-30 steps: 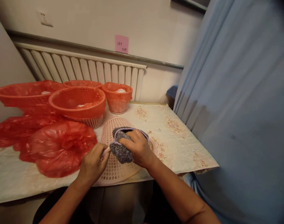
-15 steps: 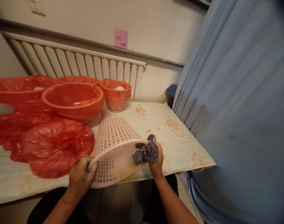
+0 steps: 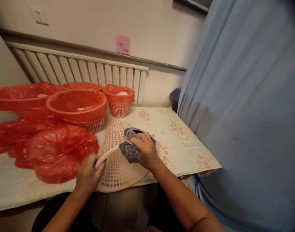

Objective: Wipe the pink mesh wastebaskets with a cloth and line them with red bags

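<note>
A pale pink plastic basket (image 3: 118,177) with rows of holes lies on its side at the table's front edge, its open mouth tilted toward me. My left hand (image 3: 89,172) is closed round the left part of its rim. In my right hand (image 3: 147,149) is a bunched grey cloth (image 3: 130,151) with a light purple edge, pressed against the upper rim. The cloth and fingers cover that stretch of rim. Left of the basket, a crumpled red plastic bag (image 3: 62,151) lies on the table.
Several baskets lined with red bags stand at the back left, among them a large one (image 3: 76,111) and a small one (image 3: 119,109). The flowered tablecloth (image 3: 186,151) reaches a blue curtain (image 3: 246,129) at the right. A radiator (image 3: 89,71) lines the wall.
My right hand has moved left and up with the cloth, from the right side of the rim to its top. My left hand still grips the rim, slightly further right.
</note>
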{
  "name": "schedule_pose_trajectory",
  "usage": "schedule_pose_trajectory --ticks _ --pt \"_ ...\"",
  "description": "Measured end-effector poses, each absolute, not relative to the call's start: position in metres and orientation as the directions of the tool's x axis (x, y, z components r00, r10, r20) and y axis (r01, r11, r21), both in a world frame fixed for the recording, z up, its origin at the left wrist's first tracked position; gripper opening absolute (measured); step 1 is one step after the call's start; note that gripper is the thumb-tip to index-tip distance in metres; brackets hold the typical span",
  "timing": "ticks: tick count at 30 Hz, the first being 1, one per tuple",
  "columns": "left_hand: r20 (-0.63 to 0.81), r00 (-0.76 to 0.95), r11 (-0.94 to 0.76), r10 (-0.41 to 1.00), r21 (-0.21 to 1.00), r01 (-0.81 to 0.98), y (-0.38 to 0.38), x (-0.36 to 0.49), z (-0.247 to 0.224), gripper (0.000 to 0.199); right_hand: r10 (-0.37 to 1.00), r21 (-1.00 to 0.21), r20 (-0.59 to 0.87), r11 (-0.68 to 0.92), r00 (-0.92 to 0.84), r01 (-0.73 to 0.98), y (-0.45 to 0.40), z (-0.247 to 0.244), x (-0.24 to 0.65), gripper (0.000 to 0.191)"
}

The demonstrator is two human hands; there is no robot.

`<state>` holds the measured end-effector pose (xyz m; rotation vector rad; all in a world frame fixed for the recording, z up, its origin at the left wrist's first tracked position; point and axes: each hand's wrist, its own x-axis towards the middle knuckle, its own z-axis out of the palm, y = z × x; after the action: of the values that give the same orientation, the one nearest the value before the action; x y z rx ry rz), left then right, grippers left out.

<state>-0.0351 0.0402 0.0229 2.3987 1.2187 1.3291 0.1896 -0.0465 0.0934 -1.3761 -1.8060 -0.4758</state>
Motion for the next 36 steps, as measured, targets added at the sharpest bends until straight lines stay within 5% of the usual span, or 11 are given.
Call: schedule_pose_trajectory --ticks 3,8,15,19,22,28,36 --pt "0.66 0.378 -0.728 0.649 0.395 0.56 0.041 -0.025 0.035 0.015 0.659 -0.062 0.721 0.372 -0.217 0.926 -0.047 0.099 0.182 0.026" --pt "0.67 0.445 -0.779 0.595 0.344 0.524 0.041 -0.024 0.03 0.013 0.673 -0.113 0.719 0.361 -0.174 0.926 -0.053 0.089 0.191 0.027" --pt "0.677 0.356 -0.739 0.644 0.429 0.519 0.038 -0.04 0.017 0.018 0.573 -0.518 0.779 0.363 0.252 0.775 -0.064 0.03 0.229 0.027" --pt "0.684 0.307 -0.709 0.662 0.438 0.553 0.036 -0.045 0.012 0.018 0.481 -0.752 0.649 0.288 0.59 0.592 -0.073 -0.02 0.235 0.033" --pt "0.647 0.278 -0.656 0.71 0.462 0.597 0.037 -0.05 0.006 0.019 0.493 -0.838 0.543 0.263 0.68 0.478 -0.077 -0.035 0.232 0.034" --pt "0.602 0.233 -0.589 0.764 0.501 0.634 0.038 -0.053 0.001 0.019 0.461 -0.658 0.739 0.334 0.491 0.675 -0.072 0.019 0.227 0.026" --pt "0.715 0.404 -0.778 0.57 0.313 0.544 0.037 -0.025 0.023 0.016 0.601 -0.156 0.792 0.368 -0.107 0.917 -0.058 0.079 0.198 0.023"
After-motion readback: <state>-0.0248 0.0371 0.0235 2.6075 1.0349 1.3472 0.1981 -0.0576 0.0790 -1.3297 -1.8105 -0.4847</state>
